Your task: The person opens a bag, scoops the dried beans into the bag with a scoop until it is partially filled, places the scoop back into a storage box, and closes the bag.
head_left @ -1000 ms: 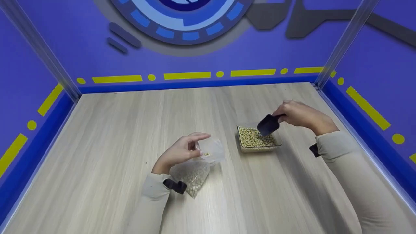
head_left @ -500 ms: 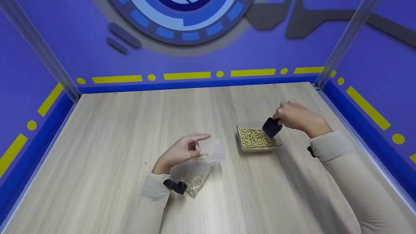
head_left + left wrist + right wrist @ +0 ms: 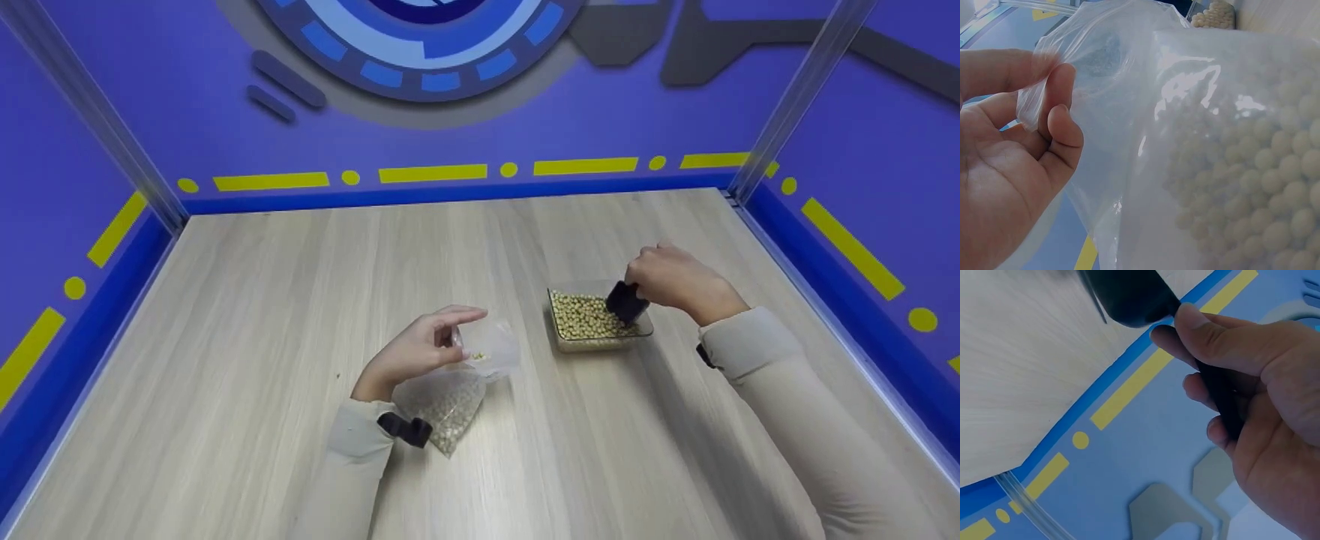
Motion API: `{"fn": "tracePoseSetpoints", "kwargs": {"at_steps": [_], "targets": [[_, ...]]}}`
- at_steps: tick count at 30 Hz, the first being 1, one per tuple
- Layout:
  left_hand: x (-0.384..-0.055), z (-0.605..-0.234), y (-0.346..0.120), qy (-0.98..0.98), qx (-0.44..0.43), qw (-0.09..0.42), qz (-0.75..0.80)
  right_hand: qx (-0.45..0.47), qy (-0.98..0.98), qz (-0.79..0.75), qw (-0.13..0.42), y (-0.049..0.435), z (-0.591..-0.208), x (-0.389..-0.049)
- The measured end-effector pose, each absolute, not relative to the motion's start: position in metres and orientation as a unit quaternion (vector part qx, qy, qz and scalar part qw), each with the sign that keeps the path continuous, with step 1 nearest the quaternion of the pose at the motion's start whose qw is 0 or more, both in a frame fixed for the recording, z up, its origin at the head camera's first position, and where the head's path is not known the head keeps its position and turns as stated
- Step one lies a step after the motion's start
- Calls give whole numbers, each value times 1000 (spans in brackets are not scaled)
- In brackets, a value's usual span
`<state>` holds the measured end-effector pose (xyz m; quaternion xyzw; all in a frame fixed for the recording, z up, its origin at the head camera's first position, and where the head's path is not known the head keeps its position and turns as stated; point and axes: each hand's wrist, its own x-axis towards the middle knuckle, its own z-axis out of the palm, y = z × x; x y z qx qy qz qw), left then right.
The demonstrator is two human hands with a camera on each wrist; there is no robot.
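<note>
My left hand (image 3: 412,349) pinches the rim of a clear plastic bag (image 3: 450,416) between fingers and thumb, as the left wrist view shows. Pale round beans (image 3: 1275,185) fill the lower part of the bag, and a few sit near its mouth. To the right, a clear rectangular container (image 3: 600,345) holds yellowish round beans (image 3: 581,316). My right hand (image 3: 679,279) grips a black scoop (image 3: 626,302) by its handle (image 3: 1221,396). The scoop tilts steeply down at the container's right side, its tip among the beans. In the right wrist view, the blade (image 3: 1134,295) is partly cut off.
The light wooden table (image 3: 300,285) carries the bag and, a short way to its right, the container. Blue-purple panels (image 3: 420,150) with yellow marks wall in the table's back and sides. Metal posts (image 3: 787,97) stand at the back corners.
My right hand has moved down and a little left, tipping the scoop steeper and lowering it into the beans on the container's right side. The left hand and bag have stayed put.
</note>
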<state>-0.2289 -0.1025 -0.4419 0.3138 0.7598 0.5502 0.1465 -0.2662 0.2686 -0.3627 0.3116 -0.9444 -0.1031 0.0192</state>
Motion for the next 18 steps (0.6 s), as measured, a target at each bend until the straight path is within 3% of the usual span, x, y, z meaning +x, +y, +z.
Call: {"fn": "tracePoseSetpoints", "kwargs": {"at_steps": [13, 18], "targets": [[-228, -442, -102, 763, 321, 139, 543, 264, -960, 30, -90, 283, -369, -276], [-228, -441, -102, 765, 322, 139, 541, 260, -957, 76, -106, 290, -379, -280]]}}
